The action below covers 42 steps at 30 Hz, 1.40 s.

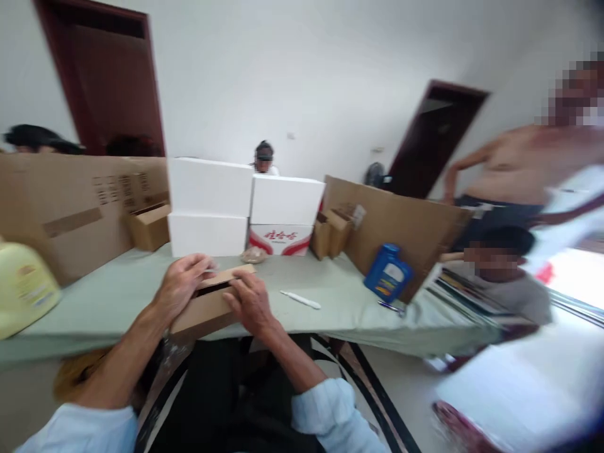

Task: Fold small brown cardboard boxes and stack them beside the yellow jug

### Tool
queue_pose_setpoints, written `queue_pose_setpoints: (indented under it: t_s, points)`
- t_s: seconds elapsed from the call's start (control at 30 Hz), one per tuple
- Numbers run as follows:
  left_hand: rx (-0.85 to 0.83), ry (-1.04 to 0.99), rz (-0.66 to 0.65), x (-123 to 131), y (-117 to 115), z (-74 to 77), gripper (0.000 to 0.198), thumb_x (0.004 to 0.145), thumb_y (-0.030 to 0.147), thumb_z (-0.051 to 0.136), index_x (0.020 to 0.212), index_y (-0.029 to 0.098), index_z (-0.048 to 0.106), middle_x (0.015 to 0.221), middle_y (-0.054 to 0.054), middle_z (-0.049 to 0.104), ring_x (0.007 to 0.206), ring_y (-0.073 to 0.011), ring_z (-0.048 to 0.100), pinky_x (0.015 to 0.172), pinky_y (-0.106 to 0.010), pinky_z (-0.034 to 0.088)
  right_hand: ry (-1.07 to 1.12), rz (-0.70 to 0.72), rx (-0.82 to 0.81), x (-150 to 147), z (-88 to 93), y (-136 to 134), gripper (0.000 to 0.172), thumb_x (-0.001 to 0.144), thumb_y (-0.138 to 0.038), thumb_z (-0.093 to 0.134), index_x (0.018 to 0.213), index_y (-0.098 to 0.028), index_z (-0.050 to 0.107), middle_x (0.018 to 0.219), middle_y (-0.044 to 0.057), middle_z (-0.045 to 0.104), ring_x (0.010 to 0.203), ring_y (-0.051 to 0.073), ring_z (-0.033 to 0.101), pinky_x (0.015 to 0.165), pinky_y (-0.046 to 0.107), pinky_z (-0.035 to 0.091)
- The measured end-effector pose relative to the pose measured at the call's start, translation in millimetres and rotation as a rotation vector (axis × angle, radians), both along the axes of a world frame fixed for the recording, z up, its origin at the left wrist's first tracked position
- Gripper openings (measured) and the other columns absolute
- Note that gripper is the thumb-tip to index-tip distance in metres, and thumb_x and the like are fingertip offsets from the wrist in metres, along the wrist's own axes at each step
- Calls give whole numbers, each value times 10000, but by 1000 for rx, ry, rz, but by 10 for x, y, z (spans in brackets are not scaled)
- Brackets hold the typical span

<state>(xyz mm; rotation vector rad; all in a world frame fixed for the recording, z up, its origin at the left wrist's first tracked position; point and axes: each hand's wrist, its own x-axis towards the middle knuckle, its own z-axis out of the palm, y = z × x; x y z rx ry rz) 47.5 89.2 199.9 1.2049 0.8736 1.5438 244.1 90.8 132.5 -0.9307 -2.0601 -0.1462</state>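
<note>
A small brown cardboard box (202, 316) sits tilted at the near edge of the table, with its top flap raised and a dark gap beneath it. My left hand (182, 286) grips the box's left end, fingers bent near the flap; the fingertips are partly blurred. On the right end, my right hand (252, 302) curls its fingers over the edge of the opening. What lies inside the box is hidden. Beyond it a small clear-wrapped bundle (253, 255) rests on the cloth. To the right of my right hand lies a white pen-like tool (301, 299).
White boxes (210, 189) stand stacked at the back, with small open cartons (151, 226) beside them. Large cardboard panels (396, 220) flank the table. A yellow jug (26, 289) is at left, a blue bottle (387, 274) at right. Other people are behind and to the right.
</note>
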Motion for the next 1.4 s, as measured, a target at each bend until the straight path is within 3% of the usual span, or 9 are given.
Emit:
queue_pose_setpoints:
  t_s: [0.2, 0.43, 0.57, 0.63, 0.73, 0.9, 1.03, 1.2, 1.4]
  points:
    - [16, -46, -49, -13, 324, -157, 505, 612, 605, 973, 824, 186, 788, 1011, -46, 773, 1067, -223, 711, 961, -287, 626, -72, -66, -140, -45, 240, 284, 279, 948, -373, 828, 1134, -223, 684, 1321, 72, 712, 1260, 253, 642, 1011, 405, 497]
    - [13, 232, -20, -36, 378, -98, 639, 595, 745, 904, 896, 188, 811, 1234, -82, 766, 1070, -273, 738, 914, -297, 658, 240, -3, -75, -18, 527, 356, 315, 929, -172, 757, 1232, -198, 673, 1390, 96, 696, 1310, 237, 616, 1155, 417, 442]
    - [70, 347, -17, 12, 414, -38, 638, 576, 794, 877, 747, 189, 768, 1250, -105, 765, 1141, -346, 727, 950, -347, 650, 369, 180, -257, -141, 615, 430, 564, 905, -377, 839, 1405, -221, 629, 1406, 93, 686, 1251, 223, 658, 1070, 374, 522]
    - [80, 322, -25, 48, 467, -46, 640, 542, 789, 895, 697, 188, 739, 1209, -106, 775, 1153, -361, 720, 976, -371, 643, 429, 200, -399, -189, 612, 502, 563, 877, -471, 858, 1362, -243, 682, 1355, 70, 714, 1118, 213, 711, 950, 341, 563]
    - [52, 242, -38, 85, 551, -89, 631, 549, 759, 912, 766, 188, 757, 1125, -90, 778, 1051, -322, 737, 947, -391, 654, 557, 223, -516, -199, 586, 610, 450, 828, -532, 866, 1143, -222, 788, 1149, 38, 782, 952, 195, 724, 839, 305, 563]
    - [50, 105, -60, 89, 660, -153, 563, 605, 675, 944, 814, 180, 772, 1029, -32, 731, 924, -182, 688, 867, -244, 623, 697, 377, -589, -151, 536, 734, 358, 794, -543, 814, 825, -190, 763, 781, 4, 740, 762, 172, 666, 752, 294, 546]
    - [44, 33, -84, 90, 728, -168, 532, 611, 617, 968, 752, 162, 730, 1050, -36, 711, 902, -149, 661, 797, -199, 591, 730, 418, -647, -170, 469, 819, 435, 758, -620, 797, 787, -196, 702, 729, 3, 693, 703, 162, 637, 694, 289, 528]
    - [16, 16, -89, 39, 756, -182, 490, 648, 568, 962, 779, 159, 726, 1034, -44, 720, 844, -148, 665, 807, -249, 589, 760, 468, -726, -227, 393, 879, 514, 738, -699, 798, 817, -206, 673, 702, 0, 672, 667, 155, 626, 621, 268, 499]
    - [-6, 151, -72, -41, 803, -190, 425, 716, 535, 934, 873, 171, 781, 1027, -47, 753, 801, -132, 649, 729, -220, 534, 649, 548, -728, -87, 445, 937, 472, 853, -673, 735, 837, -206, 662, 756, 11, 685, 685, 142, 630, 640, 261, 507]
